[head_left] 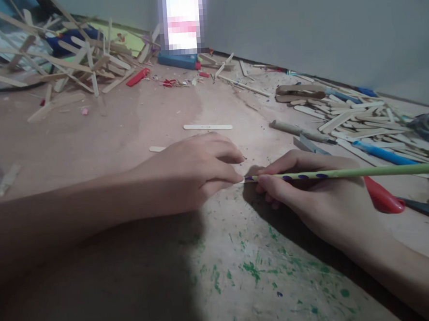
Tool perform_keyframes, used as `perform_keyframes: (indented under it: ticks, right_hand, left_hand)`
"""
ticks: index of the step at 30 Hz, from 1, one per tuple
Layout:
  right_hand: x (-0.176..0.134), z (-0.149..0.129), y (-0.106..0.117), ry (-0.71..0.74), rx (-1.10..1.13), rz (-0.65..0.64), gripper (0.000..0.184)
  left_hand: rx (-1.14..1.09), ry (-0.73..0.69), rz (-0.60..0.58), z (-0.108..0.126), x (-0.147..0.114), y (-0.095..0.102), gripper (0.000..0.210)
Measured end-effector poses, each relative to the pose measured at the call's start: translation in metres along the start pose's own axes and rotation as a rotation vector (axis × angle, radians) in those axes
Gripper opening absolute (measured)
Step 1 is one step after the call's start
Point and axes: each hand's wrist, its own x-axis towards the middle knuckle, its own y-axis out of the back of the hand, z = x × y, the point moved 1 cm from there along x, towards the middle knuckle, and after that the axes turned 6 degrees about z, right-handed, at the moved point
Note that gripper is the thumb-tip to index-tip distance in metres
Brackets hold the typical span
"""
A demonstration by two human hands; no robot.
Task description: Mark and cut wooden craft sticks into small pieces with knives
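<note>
Pencil (346,173): painted wood, pale green with dark dots, slight sheen. Craft sticks (346,118): bare pale wood, matt, smooth; single stick (207,127) same. Tabletop (125,122): matt pinkish board, scuffed, flecked with green paint smears. Scissors (387,198): glossy red plastic handle, dull metal at pivot. Glue gun (178,61): blue plastic, slightly shiny. Wall (318,23): flat, matt grey.

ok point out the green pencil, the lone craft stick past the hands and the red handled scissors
green pencil (346,173), head view, on the middle of its shaft
lone craft stick (207,127), head view, on its middle
red handled scissors (384,199), head view, on the red handle
</note>
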Motion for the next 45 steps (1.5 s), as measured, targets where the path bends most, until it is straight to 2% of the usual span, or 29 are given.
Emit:
perform_keyframes:
  ticks: [8,13,22,28,34,45]
  right_hand:
    - [-0.002,-0.003,0.0,-0.024,-0.004,-0.002,0.01]
    - [-0.005,-0.006,-0.002,-0.137,0.056,0.034,0.014]
    - [0.0,0.005,-0.001,0.018,0.011,0.011,0.01]
    - [-0.002,0.004,-0.001,-0.045,0.093,0.018,0.013]
    - [-0.002,0.004,0.0,0.021,0.016,0.034,0.011]
    - [-0.002,0.004,-0.001,0.013,0.001,0.063,0.013]
  left_hand:
    - [-0.016,0.016,-0.014,0.0,0.0,0.001,0.027]
    - [-0.018,0.01,-0.004,0.001,0.0,0.001,0.028]
    - [-0.003,0.016,-0.013,0.0,0.0,0.001,0.028]
    - [-0.004,0.007,0.008,0.0,0.0,0.0,0.028]
    - [-0.025,-0.002,-0.006,0.0,-0.001,0.0,0.03]
    - [-0.019,0.012,-0.006,0.0,-0.001,0.0,0.027]
